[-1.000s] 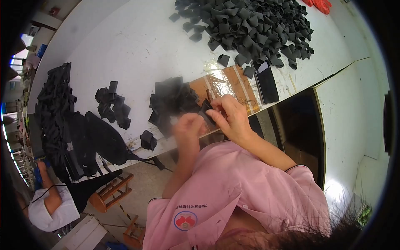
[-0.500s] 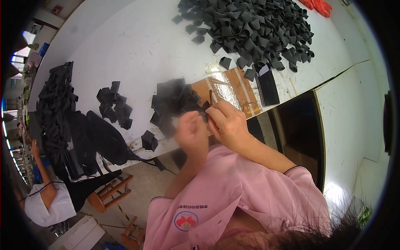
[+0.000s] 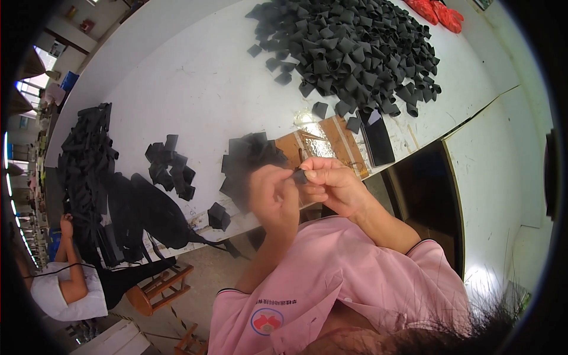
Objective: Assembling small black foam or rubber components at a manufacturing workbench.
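A small black piece of folded fabric [image 3: 300, 176] is pinched between the thumb and fingers of my right hand [image 3: 336, 184]. My left hand [image 3: 273, 192], its fingers curled, grips the left side of the same piece. Just behind my left hand lies a heap of flat black fabric pieces [image 3: 251, 151], partly covered by it. Beyond my right hand, a brown board with clear tape [image 3: 340, 142] rests at the table edge. A thin dark upright rod [image 3: 300, 147] shows by my fingertips; its kind is unclear.
A large pile of folded black pieces [image 3: 361, 53] spreads over the far table [image 3: 195, 89]. A dark phone [image 3: 377, 139] lies beside the board. Leftward are a small black cluster [image 3: 170, 168], a black cloth bundle [image 3: 157, 213] and stacked black strips [image 3: 86, 160]. Red gloves [image 3: 435, 13] lie far right. Another person [image 3: 71, 290] works at left.
My right hand has turned, bringing the black piece into fuller view between its thumb and fingers. My left hand has shifted slightly and stays beside it. The view has tilted a little.
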{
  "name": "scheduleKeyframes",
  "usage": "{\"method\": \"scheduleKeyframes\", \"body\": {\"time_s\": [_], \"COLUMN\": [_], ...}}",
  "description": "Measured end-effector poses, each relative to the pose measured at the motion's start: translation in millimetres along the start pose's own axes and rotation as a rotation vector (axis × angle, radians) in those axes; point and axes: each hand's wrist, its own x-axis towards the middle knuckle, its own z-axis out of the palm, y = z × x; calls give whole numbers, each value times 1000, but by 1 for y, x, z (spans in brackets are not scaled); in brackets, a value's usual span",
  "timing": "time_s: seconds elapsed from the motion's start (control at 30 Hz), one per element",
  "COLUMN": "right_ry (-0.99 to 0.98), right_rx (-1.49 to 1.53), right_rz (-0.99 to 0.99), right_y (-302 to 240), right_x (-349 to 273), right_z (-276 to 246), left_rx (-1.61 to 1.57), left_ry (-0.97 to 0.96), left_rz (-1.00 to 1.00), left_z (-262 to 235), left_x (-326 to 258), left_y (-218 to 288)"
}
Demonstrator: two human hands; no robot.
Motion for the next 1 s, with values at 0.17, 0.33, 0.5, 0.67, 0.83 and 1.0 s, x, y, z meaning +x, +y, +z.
{"method": "scheduleKeyframes", "body": {"time_s": [0.17,0.33,0.5,0.67,0.83,1.0], "right_ry": [-2,-164,-155,-35,200,107], "right_rx": [-562,-689,-553,-757,-1345,-1412], "right_rz": [-266,-233,-88,-235,-874,-1015], "right_y": [-21,-53,-37,-34,-34,-26], "right_x": [1,13,35,24,7,-1], "right_z": [8,35,-13,-4,8,16], "left_rx": [-809,-1984,-1707,-1473,-91,-18], "left_ry": [-130,-388,-271,-302,-224,-283], "left_rz": [-667,-893,-991,-858,135,241], "left_z": [-3,-17,-8,-3,-1,-6], "left_x": [17,44,19,21,46,47], "left_y": [17,22,-32,-20,5,11]}}
